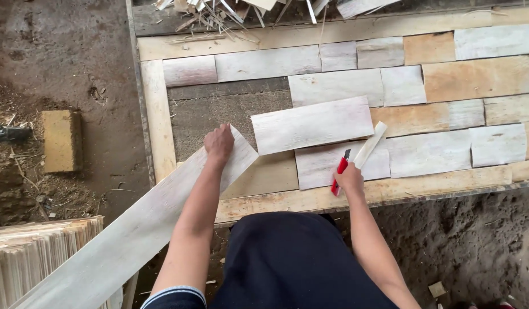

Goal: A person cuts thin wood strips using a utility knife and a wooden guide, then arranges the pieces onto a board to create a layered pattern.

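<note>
Here my left hand [219,143] presses flat on the top end of a long veneer strip [133,229], fingers closed over its edge; the strip slants from the frame's [157,109] lower left corner down past the near edge towards a stack of sheets [36,257]. My right hand [350,178] is clamped on a red knife [340,170] together with a narrow pale offcut [370,144], just above the frame's near edge. Between my hands, a loose veneer piece [312,124] lies tilted over the laid pieces. Bare board [224,109] shows in the frame's left part. Scraps [219,14] litter the far edge. A brick [61,141] sits on the dirt, left.
</note>
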